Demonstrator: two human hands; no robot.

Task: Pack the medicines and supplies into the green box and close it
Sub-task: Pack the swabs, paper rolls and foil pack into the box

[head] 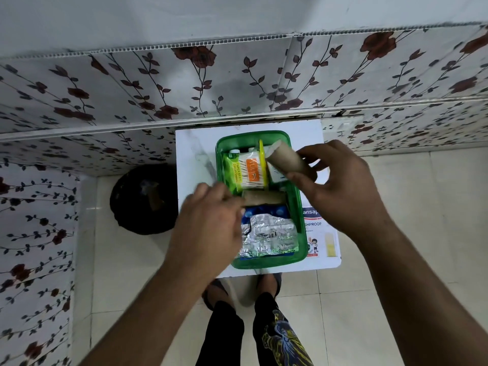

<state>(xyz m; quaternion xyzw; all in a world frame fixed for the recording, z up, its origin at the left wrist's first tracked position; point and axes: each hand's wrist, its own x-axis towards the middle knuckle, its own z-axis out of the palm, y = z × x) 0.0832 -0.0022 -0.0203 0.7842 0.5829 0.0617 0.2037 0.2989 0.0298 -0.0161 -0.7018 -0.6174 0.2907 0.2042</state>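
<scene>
The open green box (pixel 253 263) sits on a small white table (pixel 195 154). Inside lie a pack of cotton swabs (pixel 248 173), a yellow divider (pixel 262 159), silver foil pill strips (pixel 269 235) over blue blister packs (pixel 264 210), and white bottles at the far end. My right hand (pixel 340 188) holds a tan bandage roll (pixel 289 162) tilted above the box's far right part. My left hand (pixel 211 215) grips the end of a second tan roll (pixel 264 198) that lies crosswise in the middle of the box.
A white plaster carton (pixel 320 237) lies on the table, right of the box. A black round bin (pixel 145 199) stands on the floor to the left. Flowered wall panels close off the back and left. My feet are below the table's near edge.
</scene>
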